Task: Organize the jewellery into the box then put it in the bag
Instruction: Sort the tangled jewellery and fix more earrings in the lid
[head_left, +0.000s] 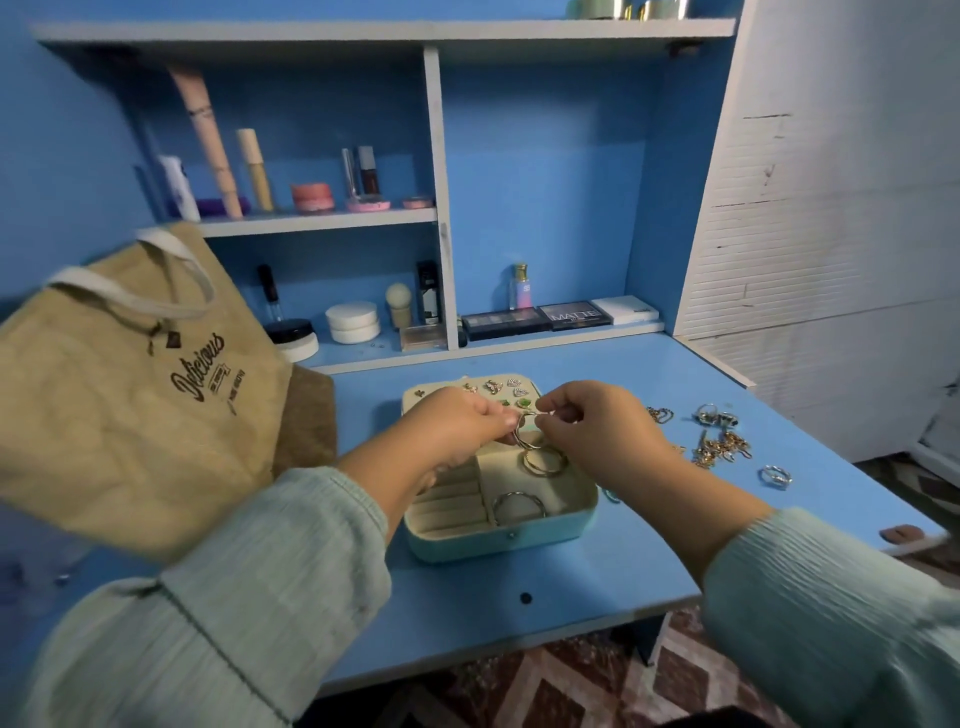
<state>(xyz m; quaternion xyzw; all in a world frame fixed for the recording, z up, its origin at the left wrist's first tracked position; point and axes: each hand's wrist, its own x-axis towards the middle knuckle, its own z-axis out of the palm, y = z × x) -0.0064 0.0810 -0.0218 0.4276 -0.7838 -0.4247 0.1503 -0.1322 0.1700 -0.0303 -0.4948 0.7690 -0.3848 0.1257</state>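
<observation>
Pale green ribbed sleeves cover both of the person's arms, which reach forward over a blue desk (597, 582). The left hand (457, 423) and the right hand (597, 423) meet above an open jewellery box (519, 543), fingertips almost touching. Each hand pinches a side of a small bunch of thin metal hoops (524, 428), thumb and forefinger closed on the wire, the other fingers curled in.

Directly below the hands, the box is mint green outside and cream inside. Its right compartments hold two more hoops: a gold-toned bangle (544, 461) just under the right hand, and a silver-toned bangle (517, 508) nearer the person. Under the left wrist lie the padded ring rolls (452, 501) of the box. Beyond the hands, the raised lid (415, 402) carries several small earrings pinned in rows.

To the right of the right hand, loose pieces lie on the desk: a tangle of gold chains (719, 449), some silver rings (714, 417) farther back, and a single ring (776, 476) nearer the desk edge.

To the left of the left hand stands a tan jute bag (119, 410) with cream handles and dark lettering, upright and apart from the box.

Beyond everything, blue and white shelves (322, 221) hold make-up tubes, jars and flat palettes.
</observation>
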